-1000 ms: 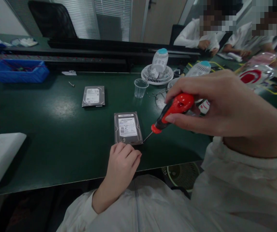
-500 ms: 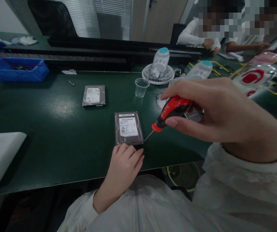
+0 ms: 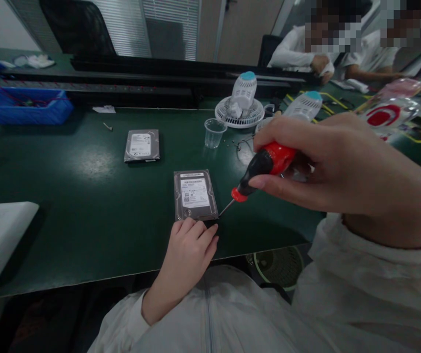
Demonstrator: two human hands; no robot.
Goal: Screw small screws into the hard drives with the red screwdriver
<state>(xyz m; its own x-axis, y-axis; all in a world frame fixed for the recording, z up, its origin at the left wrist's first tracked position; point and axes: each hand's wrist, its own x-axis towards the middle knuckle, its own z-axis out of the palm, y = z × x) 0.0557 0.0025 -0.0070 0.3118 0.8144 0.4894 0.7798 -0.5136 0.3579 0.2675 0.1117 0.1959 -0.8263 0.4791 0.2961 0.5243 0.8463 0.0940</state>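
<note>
My right hand (image 3: 342, 169) is closed round the red and black handle of a screwdriver (image 3: 263, 169). The thin shaft slants down to the left, and its tip meets the near right corner of a hard drive (image 3: 194, 193). That drive lies flat on the green table, label up. Along its near edge, my left hand (image 3: 188, 250) grips it with bent fingers; the fingertips are partly hidden. Farther back to the left lies a second hard drive (image 3: 142, 145), apart from both hands.
A clear plastic cup (image 3: 214, 135) stands beyond the drive, near small screws and white fan parts (image 3: 245, 95). A blue bin (image 3: 30, 108) is at the back left. A white case (image 3: 2, 240) lies at left. Two co-workers (image 3: 302, 49) sit at the far right.
The screwdriver handle has turned in my right hand, showing more black on its near side. My left hand and both drives stay in place.
</note>
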